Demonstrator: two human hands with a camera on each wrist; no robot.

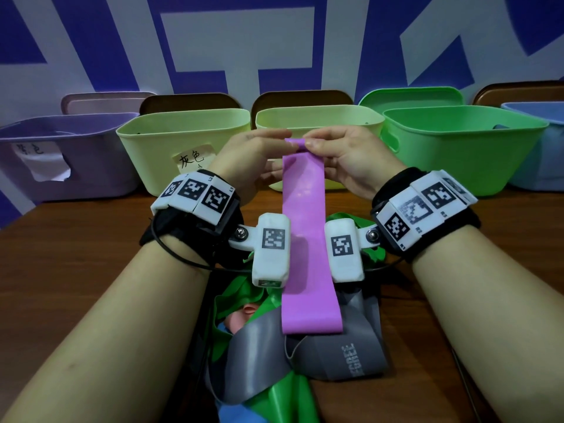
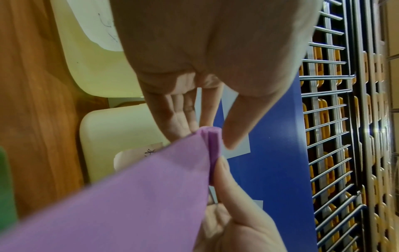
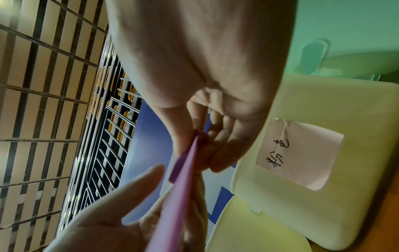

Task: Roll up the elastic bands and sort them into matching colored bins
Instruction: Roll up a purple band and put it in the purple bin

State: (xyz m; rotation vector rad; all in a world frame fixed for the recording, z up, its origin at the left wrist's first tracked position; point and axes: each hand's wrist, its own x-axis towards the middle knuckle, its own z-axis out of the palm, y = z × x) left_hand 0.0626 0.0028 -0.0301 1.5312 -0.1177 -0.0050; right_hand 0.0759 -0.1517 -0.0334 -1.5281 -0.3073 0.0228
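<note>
Grey and green bands [image 1: 332, 352] litter the wooden table [image 1: 76, 239]; both hands [image 1: 351, 157] pinch the purple band's [image 1: 305, 239] rolled end

**Dim, uneven light; soft focus in both wrist views**

Head view underexposed; corners darken away from the purple band [image 1: 306, 239], bin row bowed by wide-angle distortion. Left wrist view: band sharp only at its rolled end, blurred nearer the lens; a specular flare right of it. Right wrist view soft throughout, green-tinted beyond the hand.
</note>
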